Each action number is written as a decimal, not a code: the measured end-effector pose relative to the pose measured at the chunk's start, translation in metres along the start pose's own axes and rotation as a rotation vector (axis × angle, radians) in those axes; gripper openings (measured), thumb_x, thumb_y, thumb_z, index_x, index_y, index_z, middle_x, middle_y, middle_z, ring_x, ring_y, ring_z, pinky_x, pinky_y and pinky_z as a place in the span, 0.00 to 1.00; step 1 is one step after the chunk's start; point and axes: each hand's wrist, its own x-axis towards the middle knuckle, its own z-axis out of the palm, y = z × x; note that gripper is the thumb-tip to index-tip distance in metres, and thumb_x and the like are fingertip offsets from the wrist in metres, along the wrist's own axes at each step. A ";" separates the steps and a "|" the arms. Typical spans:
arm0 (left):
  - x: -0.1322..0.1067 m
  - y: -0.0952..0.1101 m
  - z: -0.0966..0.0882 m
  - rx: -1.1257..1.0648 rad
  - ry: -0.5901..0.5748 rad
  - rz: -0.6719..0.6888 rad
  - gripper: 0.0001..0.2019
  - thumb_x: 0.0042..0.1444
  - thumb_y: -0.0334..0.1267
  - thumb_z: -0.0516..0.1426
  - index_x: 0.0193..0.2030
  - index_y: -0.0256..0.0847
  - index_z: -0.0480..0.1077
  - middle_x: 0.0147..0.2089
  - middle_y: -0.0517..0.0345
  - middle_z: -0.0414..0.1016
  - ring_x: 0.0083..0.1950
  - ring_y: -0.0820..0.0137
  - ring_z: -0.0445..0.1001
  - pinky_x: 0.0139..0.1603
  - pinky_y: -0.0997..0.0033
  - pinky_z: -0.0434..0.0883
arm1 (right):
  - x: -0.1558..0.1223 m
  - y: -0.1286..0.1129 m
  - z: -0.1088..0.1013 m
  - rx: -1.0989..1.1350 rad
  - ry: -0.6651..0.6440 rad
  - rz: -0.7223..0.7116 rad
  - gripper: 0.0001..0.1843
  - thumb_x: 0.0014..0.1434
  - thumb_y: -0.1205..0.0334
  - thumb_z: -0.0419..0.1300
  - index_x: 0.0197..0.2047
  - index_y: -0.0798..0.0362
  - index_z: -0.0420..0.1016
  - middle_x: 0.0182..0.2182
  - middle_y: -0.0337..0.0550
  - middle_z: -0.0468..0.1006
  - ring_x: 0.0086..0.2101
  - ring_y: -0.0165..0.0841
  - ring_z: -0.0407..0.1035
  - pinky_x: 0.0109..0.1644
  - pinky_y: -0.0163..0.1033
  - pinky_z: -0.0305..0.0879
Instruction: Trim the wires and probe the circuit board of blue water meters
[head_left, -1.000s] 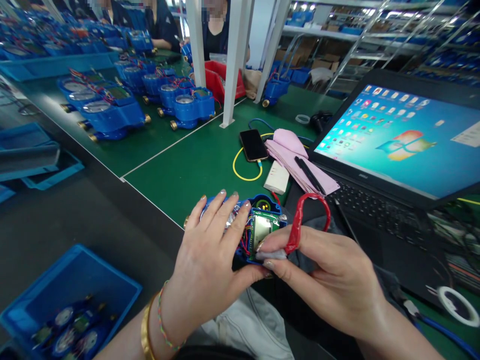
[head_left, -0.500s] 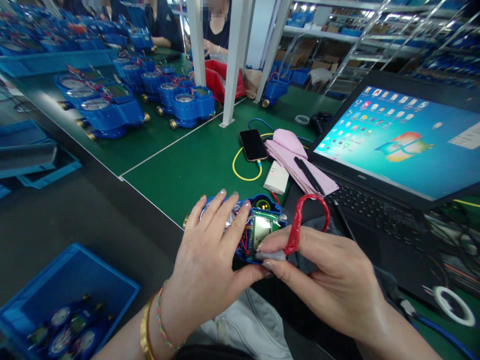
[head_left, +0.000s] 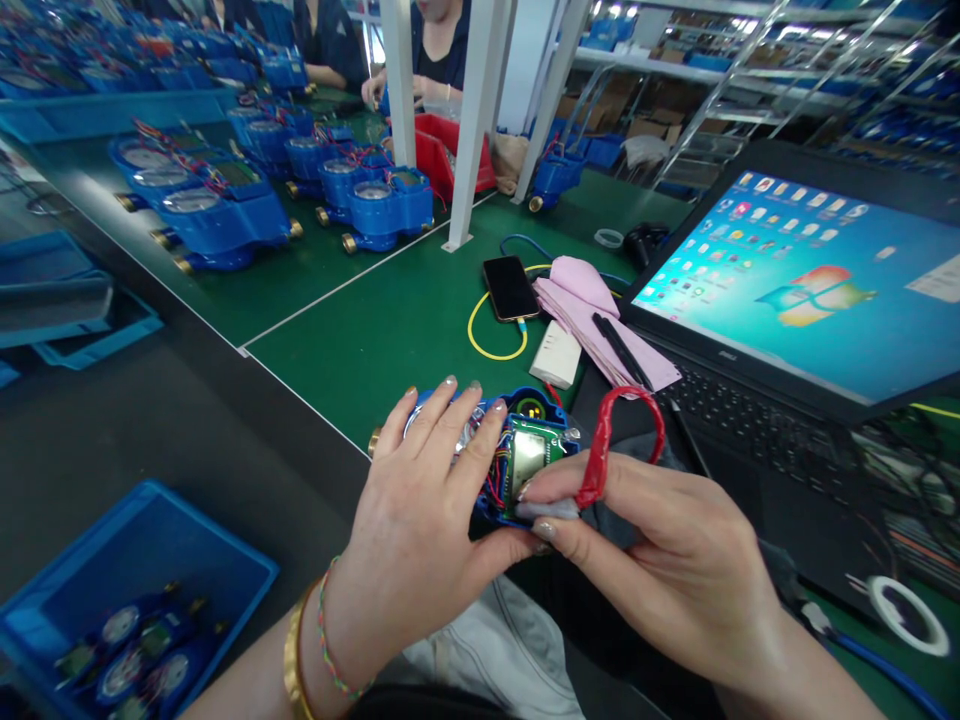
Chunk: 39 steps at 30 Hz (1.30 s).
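Meter (head_left: 525, 450) under left fingers (head_left: 450, 420), beside right fingers (head_left: 555, 490)

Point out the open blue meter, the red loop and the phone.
open blue meter (head_left: 529, 455), head view, on its green circuit board.
red loop (head_left: 600, 455), head view, on its left strand.
phone (head_left: 510, 287), head view, on its dark screen.

To my right an open laptop (head_left: 795, 300) shows its desktop. Beyond my work lie a black phone (head_left: 510, 287) on a yellow cable (head_left: 480, 335), a white box (head_left: 554, 354) and a pink cloth (head_left: 581, 300) with a pen (head_left: 616, 349). Blue meters (head_left: 225, 215) line the far left; a blue bin (head_left: 142, 590) sits near left.
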 end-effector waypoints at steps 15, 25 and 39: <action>0.000 -0.001 0.000 -0.008 -0.020 -0.026 0.36 0.54 0.59 0.54 0.62 0.35 0.59 0.65 0.46 0.60 0.68 0.56 0.53 0.67 0.46 0.51 | 0.000 0.001 0.000 -0.020 -0.014 -0.045 0.08 0.57 0.74 0.57 0.39 0.54 0.72 0.33 0.41 0.79 0.33 0.28 0.75 0.40 0.30 0.73; 0.002 0.001 0.000 -0.019 0.007 -0.028 0.34 0.54 0.56 0.54 0.61 0.34 0.62 0.64 0.44 0.62 0.67 0.54 0.55 0.67 0.44 0.52 | -0.001 0.002 0.002 -0.083 0.011 -0.097 0.09 0.58 0.73 0.57 0.40 0.54 0.73 0.33 0.42 0.79 0.33 0.29 0.75 0.40 0.32 0.74; 0.003 0.002 0.001 0.003 0.063 -0.020 0.29 0.49 0.44 0.56 0.58 0.34 0.65 0.63 0.44 0.63 0.66 0.54 0.58 0.65 0.44 0.55 | -0.007 0.005 0.012 -0.090 0.025 -0.155 0.07 0.59 0.74 0.54 0.40 0.59 0.70 0.34 0.49 0.77 0.36 0.35 0.73 0.42 0.38 0.72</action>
